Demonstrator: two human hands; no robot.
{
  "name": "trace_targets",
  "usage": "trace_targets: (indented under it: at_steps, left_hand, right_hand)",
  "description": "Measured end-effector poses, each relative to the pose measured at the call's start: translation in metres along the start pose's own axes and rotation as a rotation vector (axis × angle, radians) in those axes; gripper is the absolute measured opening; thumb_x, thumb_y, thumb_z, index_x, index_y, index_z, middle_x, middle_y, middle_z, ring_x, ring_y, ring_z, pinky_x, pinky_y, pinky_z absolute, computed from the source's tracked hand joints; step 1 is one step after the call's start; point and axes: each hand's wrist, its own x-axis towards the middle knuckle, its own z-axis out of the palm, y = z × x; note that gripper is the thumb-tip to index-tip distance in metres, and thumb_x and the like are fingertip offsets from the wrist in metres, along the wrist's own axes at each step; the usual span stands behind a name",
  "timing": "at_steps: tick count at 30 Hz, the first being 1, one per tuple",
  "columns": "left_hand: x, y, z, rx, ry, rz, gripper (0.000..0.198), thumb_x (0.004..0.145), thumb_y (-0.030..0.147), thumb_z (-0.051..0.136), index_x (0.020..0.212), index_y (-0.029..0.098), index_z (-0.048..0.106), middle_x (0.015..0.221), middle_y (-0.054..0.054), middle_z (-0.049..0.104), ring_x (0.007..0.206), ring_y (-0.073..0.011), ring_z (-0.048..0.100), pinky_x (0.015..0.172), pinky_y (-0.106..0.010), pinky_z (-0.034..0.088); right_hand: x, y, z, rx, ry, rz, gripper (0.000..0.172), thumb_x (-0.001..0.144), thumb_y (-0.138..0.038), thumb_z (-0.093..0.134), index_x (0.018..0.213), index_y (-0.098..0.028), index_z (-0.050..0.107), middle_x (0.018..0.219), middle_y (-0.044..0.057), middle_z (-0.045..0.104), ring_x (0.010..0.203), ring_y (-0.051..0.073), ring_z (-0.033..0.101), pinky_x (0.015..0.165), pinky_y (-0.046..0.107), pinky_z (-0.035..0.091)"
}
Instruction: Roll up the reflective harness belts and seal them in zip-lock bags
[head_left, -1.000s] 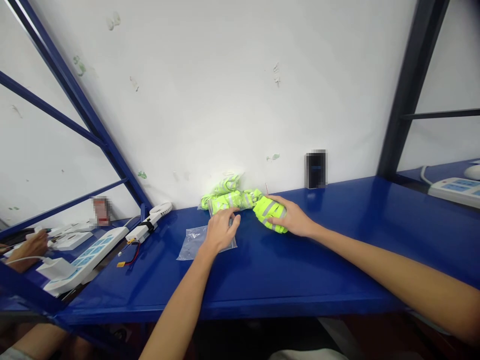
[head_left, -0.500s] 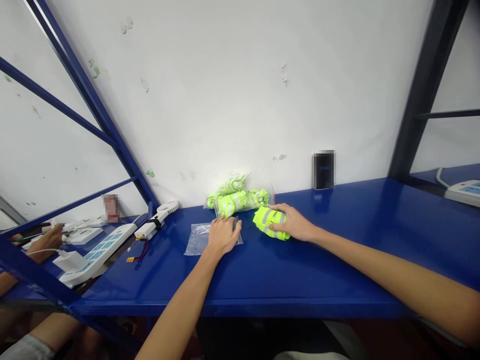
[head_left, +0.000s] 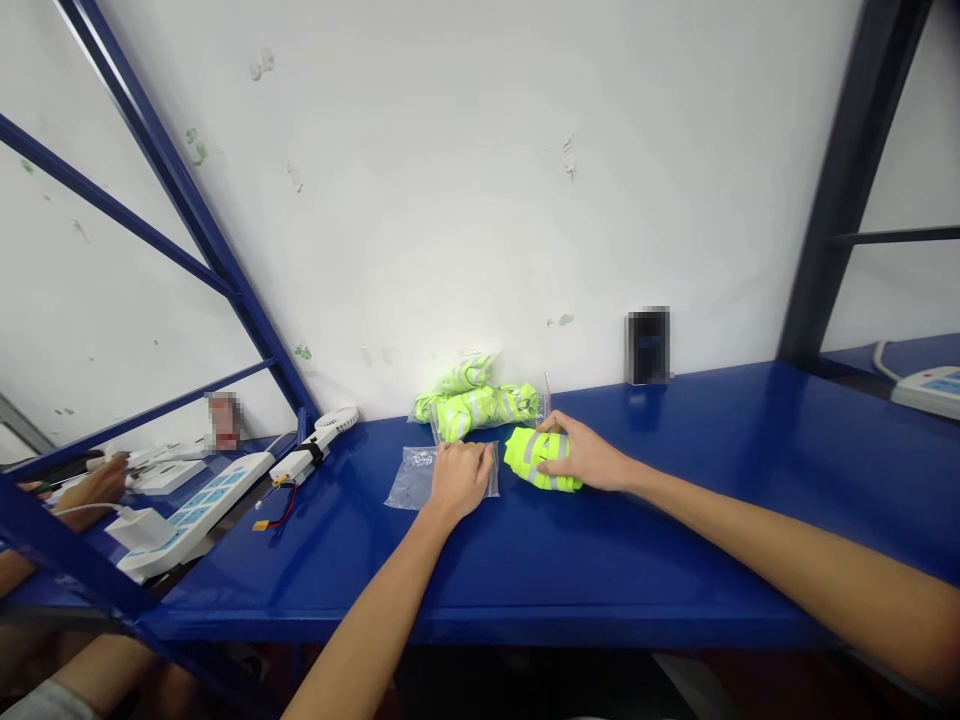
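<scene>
My left hand [head_left: 461,480] lies over the right part of a clear plastic bag [head_left: 410,480], its fingers curled in against the bag. The bag is flat on the blue table [head_left: 600,560]. To the right, my right hand [head_left: 583,458] is wrapped round the right end of a folded yellow-green reflective vest [head_left: 536,457], which rests on the table. Just behind both hands, against the wall, is a pile of bagged yellow-green vests [head_left: 480,400].
A white fan [head_left: 334,425] and a wired connector [head_left: 276,512] lie at the left. Beyond the blue frame are a power strip [head_left: 199,515] and another person's hand [head_left: 97,487]. A dark box [head_left: 648,346] stands by the wall.
My left hand has moved slightly right and its fingers have curled in; the clear bag has shifted right with it. My right hand still holds the vest in nearly the same place.
</scene>
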Motion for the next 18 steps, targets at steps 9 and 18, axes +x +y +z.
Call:
trace_targets:
  at_steps: [9,18]
  left_hand:
    - [-0.005,0.008,-0.002,-0.296,0.189,-0.041,0.039,0.099,0.031,0.029,0.084,0.02,0.064,0.082,-0.003,0.069,0.082,-0.0191,0.06,0.079,-0.034,0.037]
    - [-0.01,0.01,-0.009,-0.482,0.185,0.175,0.03,0.096,0.034,0.039,0.107,0.02,0.063,0.109,-0.007,0.066,0.106,-0.0212,0.057,0.097,-0.039,0.04]
  right_hand:
    - [-0.002,-0.007,0.003,0.273,-0.163,0.122,0.041,0.065,-0.031,0.075,0.098,-0.018,0.055,0.104,0.006,0.06,0.089,0.021,0.06,0.075,0.031,0.049]
    - [0.0,-0.01,0.001,0.514,-0.099,0.244,0.049,0.061,-0.031,0.082,0.104,-0.015,0.067,0.1,0.008,0.07,0.081,0.02,0.066,0.07,0.03,0.054]
